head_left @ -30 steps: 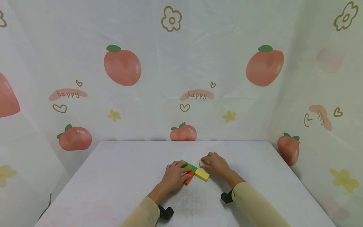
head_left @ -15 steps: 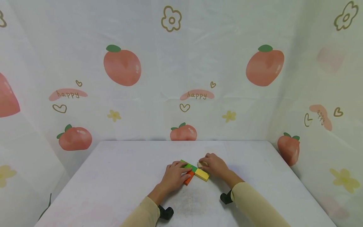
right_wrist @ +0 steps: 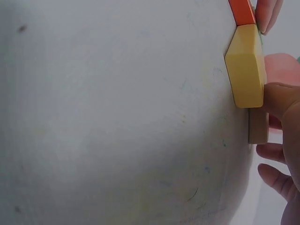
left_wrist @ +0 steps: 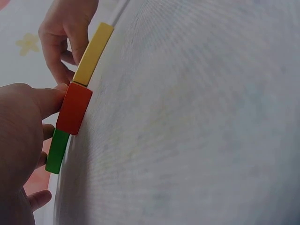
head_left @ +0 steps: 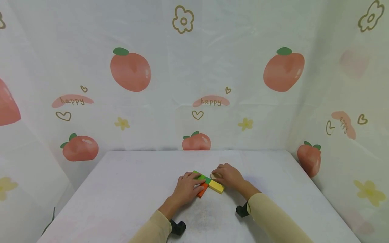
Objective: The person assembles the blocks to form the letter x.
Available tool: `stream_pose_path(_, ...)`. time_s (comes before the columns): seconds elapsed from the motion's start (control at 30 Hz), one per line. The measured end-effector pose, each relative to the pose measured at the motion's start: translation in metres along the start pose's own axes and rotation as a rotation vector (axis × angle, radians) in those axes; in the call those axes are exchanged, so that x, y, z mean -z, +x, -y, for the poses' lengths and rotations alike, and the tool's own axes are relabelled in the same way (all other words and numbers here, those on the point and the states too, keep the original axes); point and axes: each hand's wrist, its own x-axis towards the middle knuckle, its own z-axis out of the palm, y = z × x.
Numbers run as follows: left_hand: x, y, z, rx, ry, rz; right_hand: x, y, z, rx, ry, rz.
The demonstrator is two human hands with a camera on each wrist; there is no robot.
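Several coloured wooden blocks lie joined on the table in a branching shape: light green [head_left: 197, 173], darker green [head_left: 208, 180], yellow [head_left: 216, 187] and orange-red [head_left: 200, 194]. My left hand [head_left: 185, 189] rests over the left of them, thumb at the top of the orange-red block and fingers spread across the green ones. On the far side of the yellow block, my right hand [head_left: 231, 177] pinches a plain wooden block [right_wrist: 258, 126], close beside the joint. Its fingers partly cover that block in the head view.
The white table [head_left: 121, 195] has a far edge against a white curtain [head_left: 164, 74] printed with fruit. Black wrist mounts [head_left: 178, 228] stick out below both sleeves.
My right hand has moved slightly left with the plain wooden block, closer to the green blocks. The left hand and the coloured blocks stay where they were.
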Motion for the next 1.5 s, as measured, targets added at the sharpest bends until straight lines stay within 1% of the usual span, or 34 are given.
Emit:
stream_pose_path(0.07, -0.0006, 0.0003, 0.0007, -0.002, 0.005, -0.004, 0.0002, 0.0009, -0.0002, 0.008, -0.007, 0.005)
stream_pose_path(0.27, -0.0009, 0.0005, 0.0014, -0.008, 0.011, -0.017, 0.002, 0.0028, 0.0017, -0.011, 0.012, 0.041)
stream_pose_path(0.43, -0.0005, 0.0004, 0.0014, -0.008, 0.005, -0.021, 0.0025, 0.0038, 0.0011, 0.016, 0.053, 0.04)
stream_pose_path(0.6, -0.0011, 0.0006, 0.002, -0.014, -0.012, -0.026, 0.0004, 0.0049, -0.0025, 0.004, 0.102, 0.032)
stream_pose_path(0.83, -0.002, 0.0006, 0.0023, -0.019, -0.011, -0.036, -0.0014, 0.0054, -0.0061, -0.027, 0.195, 0.004)
stream_pose_path(0.97, -0.0007, 0.0002, 0.0011, -0.015, -0.008, -0.029, -0.0013, 0.0053, -0.0061, -0.014, 0.219, -0.008)
stream_pose_path(1.1, 0.0002, -0.0003, 0.0005, -0.014, 0.001, -0.026, -0.0017, 0.0066, -0.0059, 0.004, 0.219, -0.004)
stream_pose_path(1.3, 0.0008, -0.0005, 0.0003, -0.013, 0.004, -0.026, -0.0004, 0.009, -0.005, 0.011, 0.216, 0.026)
stream_pose_path(1.5, -0.0002, -0.0006, 0.0008, -0.012, 0.001, -0.025, 0.0008, 0.0093, -0.0038, 0.013, 0.232, 0.035)
